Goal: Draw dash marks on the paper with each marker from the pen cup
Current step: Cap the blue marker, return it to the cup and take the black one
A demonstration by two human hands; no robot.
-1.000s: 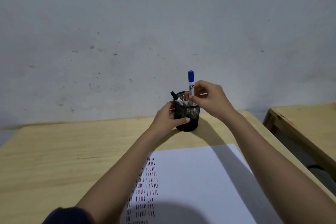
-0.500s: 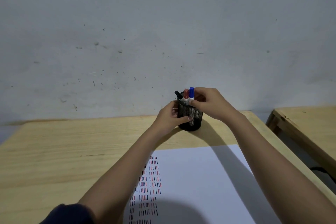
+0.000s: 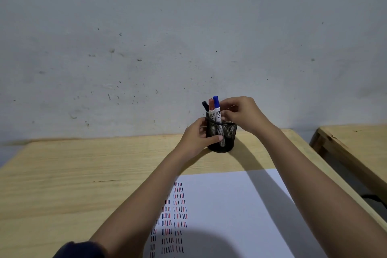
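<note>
A black mesh pen cup [image 3: 227,139] stands on the wooden table [image 3: 83,174] near the wall. My left hand [image 3: 198,137] wraps around the cup's left side. Three markers stand in it: a blue-capped marker [image 3: 216,102], a red-capped marker [image 3: 211,106] and a black-capped marker [image 3: 205,105] leaning left. My right hand [image 3: 245,115] is over the cup's right rim, with its fingertips pinching the blue marker's white barrel. White paper [image 3: 230,205] lies in front of me, with columns of black, red and blue dash marks [image 3: 178,211] on its left part.
A grey wall rises directly behind the table. A second wooden table [image 3: 356,146] stands to the right across a narrow gap, with a dark cable [image 3: 374,199] on the floor between them. My forearms cross above the paper.
My right hand has lowered the blue marker from above the cup down into it, beside the red one. The left hand has kept its hold on the cup.
</note>
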